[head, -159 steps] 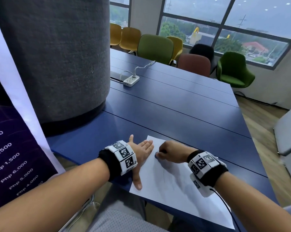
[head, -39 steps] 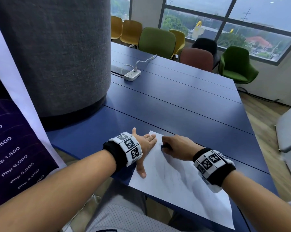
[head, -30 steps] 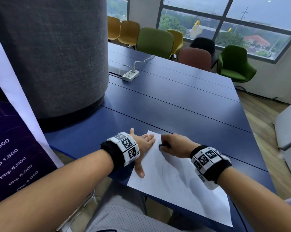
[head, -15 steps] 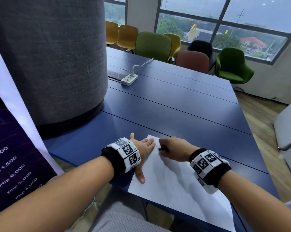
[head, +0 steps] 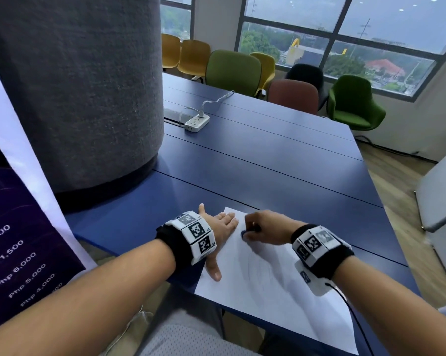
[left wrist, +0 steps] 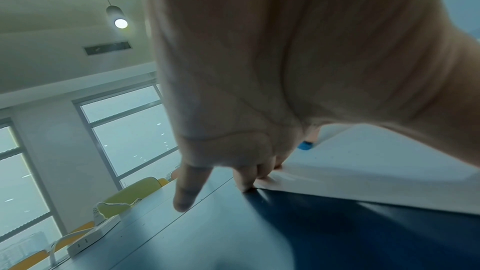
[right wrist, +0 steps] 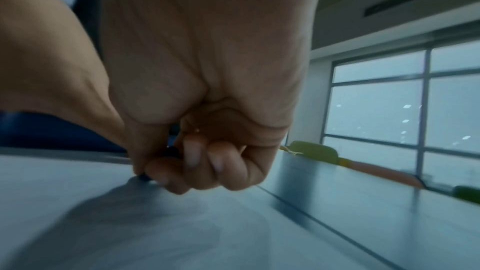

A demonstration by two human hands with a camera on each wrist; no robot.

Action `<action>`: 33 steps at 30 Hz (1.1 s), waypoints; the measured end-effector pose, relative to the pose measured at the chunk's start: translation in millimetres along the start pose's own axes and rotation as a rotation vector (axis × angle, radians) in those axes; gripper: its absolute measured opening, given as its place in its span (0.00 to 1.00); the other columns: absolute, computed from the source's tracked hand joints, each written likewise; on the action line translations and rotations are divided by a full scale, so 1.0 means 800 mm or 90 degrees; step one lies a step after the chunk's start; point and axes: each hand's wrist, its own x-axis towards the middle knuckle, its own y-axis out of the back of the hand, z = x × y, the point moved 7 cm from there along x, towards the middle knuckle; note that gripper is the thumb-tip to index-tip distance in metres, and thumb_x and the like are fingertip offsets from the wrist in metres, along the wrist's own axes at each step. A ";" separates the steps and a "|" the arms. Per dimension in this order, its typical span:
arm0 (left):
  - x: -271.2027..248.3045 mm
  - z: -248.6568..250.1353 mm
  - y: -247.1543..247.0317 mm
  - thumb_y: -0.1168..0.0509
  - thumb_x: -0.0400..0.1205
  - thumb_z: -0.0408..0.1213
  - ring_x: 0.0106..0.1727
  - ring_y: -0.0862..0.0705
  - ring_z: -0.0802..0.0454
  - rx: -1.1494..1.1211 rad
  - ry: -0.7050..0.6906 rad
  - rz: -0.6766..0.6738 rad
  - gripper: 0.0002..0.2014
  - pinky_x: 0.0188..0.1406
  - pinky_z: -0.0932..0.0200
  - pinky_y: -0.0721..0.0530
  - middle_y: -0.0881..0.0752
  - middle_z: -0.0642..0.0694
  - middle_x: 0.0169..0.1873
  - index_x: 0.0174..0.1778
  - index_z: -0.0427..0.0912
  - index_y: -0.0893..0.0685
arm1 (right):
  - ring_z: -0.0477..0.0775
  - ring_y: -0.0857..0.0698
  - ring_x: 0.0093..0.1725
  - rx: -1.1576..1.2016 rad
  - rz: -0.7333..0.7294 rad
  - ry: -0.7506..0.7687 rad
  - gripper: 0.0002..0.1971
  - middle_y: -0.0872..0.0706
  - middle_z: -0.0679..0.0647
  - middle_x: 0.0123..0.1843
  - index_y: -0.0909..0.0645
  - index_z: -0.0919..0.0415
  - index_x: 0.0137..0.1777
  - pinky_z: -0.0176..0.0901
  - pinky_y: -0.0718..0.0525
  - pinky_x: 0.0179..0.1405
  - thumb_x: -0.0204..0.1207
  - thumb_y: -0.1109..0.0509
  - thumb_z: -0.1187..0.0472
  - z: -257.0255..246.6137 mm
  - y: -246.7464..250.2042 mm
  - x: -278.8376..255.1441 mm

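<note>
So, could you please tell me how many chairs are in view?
7. Left to right: a yellow chair by the pillar, a second yellow chair, a green chair, a third yellow chair behind it, a reddish chair, a black chair, a green armchair. The pillar may hide more.

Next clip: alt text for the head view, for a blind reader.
The right hand pinches a blue-tipped object against a white sheet of paper on a blue table, while the left hand lies flat on the sheet's left edge. Farther back are a white power strip, a grey pillar on the left, and coloured chairs.
</note>
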 end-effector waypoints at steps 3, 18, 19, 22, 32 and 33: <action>0.001 -0.001 -0.001 0.21 0.63 0.64 0.86 0.62 0.48 0.000 -0.001 0.000 0.73 0.72 0.17 0.60 0.64 0.45 0.86 0.85 0.39 0.68 | 0.58 0.24 0.42 -0.034 0.076 -0.093 0.09 0.19 0.55 0.47 0.30 0.54 0.44 0.44 0.28 0.41 0.79 0.36 0.51 0.029 0.016 0.006; -0.001 0.001 0.003 0.20 0.63 0.62 0.87 0.60 0.46 0.010 0.009 -0.003 0.72 0.73 0.18 0.61 0.63 0.44 0.86 0.85 0.40 0.67 | 0.55 0.25 0.36 0.088 0.006 0.027 0.17 0.25 0.45 0.32 0.34 0.48 0.32 0.42 0.27 0.35 0.78 0.31 0.53 0.011 -0.009 -0.003; -0.001 0.002 0.004 0.20 0.62 0.62 0.87 0.60 0.46 0.010 0.006 -0.004 0.72 0.73 0.18 0.61 0.63 0.44 0.86 0.85 0.41 0.67 | 0.55 0.24 0.37 0.075 0.016 -0.001 0.16 0.24 0.46 0.33 0.33 0.49 0.33 0.42 0.27 0.36 0.78 0.31 0.51 0.018 -0.004 -0.001; -0.001 0.003 0.004 0.19 0.62 0.61 0.86 0.61 0.46 0.004 0.001 -0.007 0.71 0.72 0.17 0.61 0.64 0.43 0.86 0.85 0.46 0.67 | 0.58 0.24 0.40 0.004 0.082 -0.074 0.10 0.24 0.50 0.40 0.31 0.53 0.41 0.43 0.28 0.40 0.80 0.36 0.51 0.033 0.012 0.002; -0.001 0.006 0.006 0.19 0.62 0.60 0.86 0.61 0.43 0.022 0.003 -0.012 0.71 0.74 0.16 0.58 0.64 0.41 0.86 0.85 0.52 0.67 | 0.59 0.22 0.40 0.003 0.090 -0.076 0.10 0.21 0.51 0.41 0.31 0.53 0.41 0.45 0.25 0.39 0.79 0.36 0.50 0.040 0.005 -0.007; -0.001 0.006 0.006 0.19 0.62 0.60 0.86 0.60 0.43 0.026 0.004 -0.012 0.71 0.74 0.16 0.58 0.64 0.41 0.86 0.85 0.51 0.67 | 0.59 0.22 0.40 0.012 0.094 -0.058 0.11 0.21 0.51 0.40 0.32 0.53 0.41 0.47 0.24 0.39 0.79 0.36 0.50 0.036 0.001 -0.009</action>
